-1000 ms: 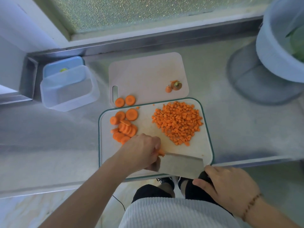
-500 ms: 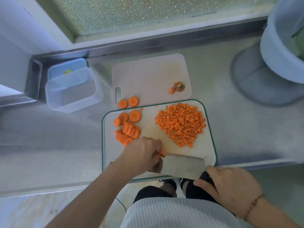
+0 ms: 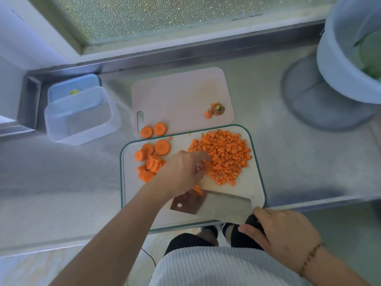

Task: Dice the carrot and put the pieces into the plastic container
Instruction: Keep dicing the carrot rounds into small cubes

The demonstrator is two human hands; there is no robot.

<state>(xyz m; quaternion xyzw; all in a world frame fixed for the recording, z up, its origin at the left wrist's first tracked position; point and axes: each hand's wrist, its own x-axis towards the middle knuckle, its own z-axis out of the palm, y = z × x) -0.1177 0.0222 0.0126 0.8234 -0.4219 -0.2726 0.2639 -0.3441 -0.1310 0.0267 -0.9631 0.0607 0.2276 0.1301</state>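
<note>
A pile of diced carrot (image 3: 224, 157) lies on the right half of the green-rimmed cutting board (image 3: 256, 182). Round carrot slices (image 3: 151, 159) sit on its left half, and a few cut strips (image 3: 198, 190) rest by the cleaver blade (image 3: 222, 204) lying flat near the front. My left hand (image 3: 183, 172) hovers at the pile's left edge, fingers apart, holding nothing. My right hand (image 3: 282, 234) grips the cleaver's black handle at the board's front right corner. The clear plastic container (image 3: 81, 117) stands on the counter to the far left.
A second pale board (image 3: 181, 96) lies behind, with the carrot top and tip (image 3: 215, 111) and two slices (image 3: 153, 130) on it. A blue lid (image 3: 75, 84) leans behind the container. A pale bucket (image 3: 348, 58) stands at the right. The counter edge runs along the front.
My left hand left the strips by the blade and moved forward to the edge of the diced pile. The cleaver now lies flat with its whole blade showing.
</note>
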